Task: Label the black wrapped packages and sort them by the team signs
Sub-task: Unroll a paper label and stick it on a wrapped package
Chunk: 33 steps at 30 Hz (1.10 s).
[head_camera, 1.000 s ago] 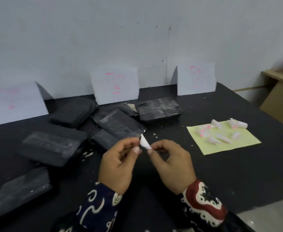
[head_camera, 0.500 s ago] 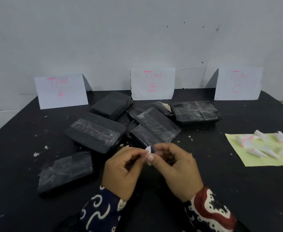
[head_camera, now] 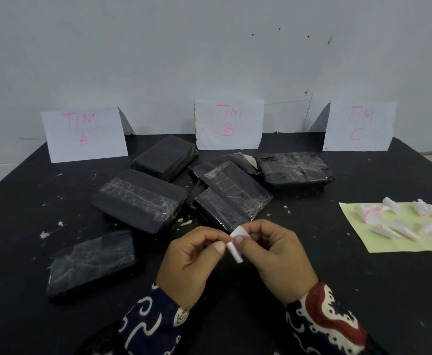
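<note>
Pretty dim, flat indoor light; signs (head_camera: 229, 124) throw shadows on the wall, tape glints a bit, wide-angle bends the edges, slightly soft overall.

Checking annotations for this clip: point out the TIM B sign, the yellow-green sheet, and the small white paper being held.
TIM B sign (head_camera: 229, 124): head view, middle of its face.
Yellow-green sheet (head_camera: 389, 245): head view, bare near edge.
Small white paper (head_camera: 236, 248): head view, middle of the strip.

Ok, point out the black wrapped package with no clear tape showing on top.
The black wrapped package lying between the TIM A and TIM B signs; its top is plain matte, while the others show shiny, scratched clear tape.
</note>
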Available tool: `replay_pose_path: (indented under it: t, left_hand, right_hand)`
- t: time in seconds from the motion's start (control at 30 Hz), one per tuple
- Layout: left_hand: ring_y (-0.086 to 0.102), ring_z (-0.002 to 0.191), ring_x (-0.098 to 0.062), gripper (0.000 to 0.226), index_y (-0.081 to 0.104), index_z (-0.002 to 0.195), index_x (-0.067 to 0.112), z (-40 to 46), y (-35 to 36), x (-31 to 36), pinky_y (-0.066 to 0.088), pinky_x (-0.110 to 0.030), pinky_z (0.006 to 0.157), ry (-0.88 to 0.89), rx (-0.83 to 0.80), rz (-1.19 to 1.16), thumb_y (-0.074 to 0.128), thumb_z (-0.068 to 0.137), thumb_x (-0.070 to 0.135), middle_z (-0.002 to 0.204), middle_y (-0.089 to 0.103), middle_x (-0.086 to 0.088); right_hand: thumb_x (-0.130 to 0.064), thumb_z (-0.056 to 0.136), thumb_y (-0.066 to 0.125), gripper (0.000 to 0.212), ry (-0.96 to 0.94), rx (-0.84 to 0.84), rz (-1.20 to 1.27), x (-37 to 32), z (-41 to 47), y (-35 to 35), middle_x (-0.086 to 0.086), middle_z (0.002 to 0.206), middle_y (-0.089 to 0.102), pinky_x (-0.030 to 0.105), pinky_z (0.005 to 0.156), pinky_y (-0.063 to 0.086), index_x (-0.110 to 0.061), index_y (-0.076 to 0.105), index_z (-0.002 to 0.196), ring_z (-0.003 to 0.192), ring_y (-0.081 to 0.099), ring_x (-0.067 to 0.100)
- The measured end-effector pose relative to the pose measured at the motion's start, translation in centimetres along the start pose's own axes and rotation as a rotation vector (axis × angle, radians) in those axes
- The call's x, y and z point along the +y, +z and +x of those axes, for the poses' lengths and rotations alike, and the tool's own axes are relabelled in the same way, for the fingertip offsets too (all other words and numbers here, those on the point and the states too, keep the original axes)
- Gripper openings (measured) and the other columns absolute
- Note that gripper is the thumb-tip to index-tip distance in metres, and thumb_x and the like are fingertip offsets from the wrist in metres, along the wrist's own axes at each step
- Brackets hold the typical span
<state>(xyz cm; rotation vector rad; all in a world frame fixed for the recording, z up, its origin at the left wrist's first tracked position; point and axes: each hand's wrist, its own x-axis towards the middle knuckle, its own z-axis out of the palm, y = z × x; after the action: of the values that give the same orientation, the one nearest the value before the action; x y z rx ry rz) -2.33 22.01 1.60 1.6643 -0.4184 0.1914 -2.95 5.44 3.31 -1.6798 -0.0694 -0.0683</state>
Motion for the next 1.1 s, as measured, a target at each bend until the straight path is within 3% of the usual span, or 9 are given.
replay_pose_path:
  t: [0.1,0.17,0.27,0.43,0.53,0.7,0.87,1.03,1.1]
  left_hand:
    - [0.068,0.084,-0.025,0.021,0.071,0.083,0.010,0.3,0.2,0.3,0.056,-0.037,0.076,0.025,-0.020,0.034,0.063,0.083,0.030,0.089,0.071,-0.007]
    - [0.068,0.085,-0.019,0.019,0.070,0.086,0.013,1.1,0.3,0.5,0.056,-0.030,0.076,0.028,0.030,0.099,0.062,0.083,0.031,0.089,0.071,-0.001]
    - [0.061,0.090,-0.005,0.014,0.066,0.094,0.018,3.4,-0.3,-0.2,0.050,-0.019,0.081,0.159,0.146,0.484,0.065,0.083,0.025,0.094,0.064,0.011]
    - [0.036,0.131,-0.022,0.063,0.042,0.140,0.020,7.3,-0.8,-1.8,0.034,-0.035,0.108,-0.004,-0.040,0.988,0.061,0.086,0.046,0.140,0.045,-0.001]
    - [0.030,0.137,-0.023,0.075,0.026,0.148,0.022,8.0,-0.1,-2.1,0.027,-0.040,0.111,-0.032,-0.131,1.192,0.048,0.087,0.060,0.146,0.042,0.000]
    - [0.049,0.112,-0.017,0.080,0.035,0.143,0.030,6.5,-0.3,-1.0,0.041,-0.030,0.093,-0.125,-0.091,1.033,0.058,0.077,0.069,0.125,0.045,0.003]
    - [0.050,0.084,-0.007,0.062,0.062,0.118,0.027,2.2,-1.1,-0.1,0.040,-0.019,0.072,-0.188,0.054,0.944,0.064,0.071,0.068,0.107,0.043,0.009]
    - [0.051,0.097,-0.017,0.062,0.070,0.101,0.027,-0.4,-1.4,-0.5,0.049,-0.033,0.078,-0.102,0.085,1.099,0.045,0.074,0.076,0.097,0.058,0.008]
    - [0.050,0.103,-0.015,0.052,0.069,0.107,0.027,-0.2,-1.4,0.0,0.046,-0.029,0.086,0.020,0.115,0.941,0.052,0.077,0.066,0.101,0.058,0.011]
  right_hand:
    - [-0.009,0.082,0.074,0.007,0.009,0.012,0.030,0.0,-0.1,0.0,0.008,0.074,0.072,0.029,0.063,0.054,-0.016,0.073,0.081,0.064,0.065,0.017]
    - [-0.008,0.081,0.075,0.009,0.012,0.052,0.027,0.3,0.0,-0.1,0.007,0.073,0.072,0.027,0.061,0.052,-0.017,0.073,0.080,0.062,0.064,0.016]
    - [-0.009,0.080,0.076,0.011,-0.005,0.099,0.013,0.7,0.2,-0.6,0.007,0.075,0.071,0.028,0.063,0.053,-0.019,0.072,0.080,0.066,0.065,0.021]
    - [-0.004,0.082,0.073,0.013,0.008,0.135,0.048,1.0,0.2,-1.5,0.009,0.078,0.071,0.028,0.066,0.052,-0.017,0.070,0.081,0.070,0.064,0.018]
    - [-0.006,0.085,0.071,0.015,0.040,0.179,0.034,1.5,0.2,-2.1,0.006,0.078,0.071,0.035,0.067,0.055,-0.020,0.071,0.082,0.070,0.064,0.017]
    - [-0.008,0.087,0.069,0.013,0.080,0.276,0.060,1.6,0.3,-3.3,-0.002,0.072,0.067,0.028,0.063,0.050,-0.019,0.072,0.081,0.066,0.059,0.011]
    - [-0.009,0.091,0.063,0.021,0.155,0.222,0.150,1.3,0.6,-3.6,-0.003,0.074,0.066,0.028,0.064,0.052,-0.022,0.071,0.076,0.072,0.061,0.011]
    - [-0.003,0.094,0.057,0.017,0.192,0.069,0.216,0.0,0.5,-2.6,0.002,0.075,0.067,0.026,0.059,0.053,-0.013,0.069,0.087,0.067,0.064,0.015]
    - [-0.004,0.093,0.058,0.016,0.169,-0.009,0.163,-0.3,0.4,-2.0,0.002,0.074,0.065,0.024,0.057,0.051,-0.014,0.069,0.087,0.065,0.062,0.013]
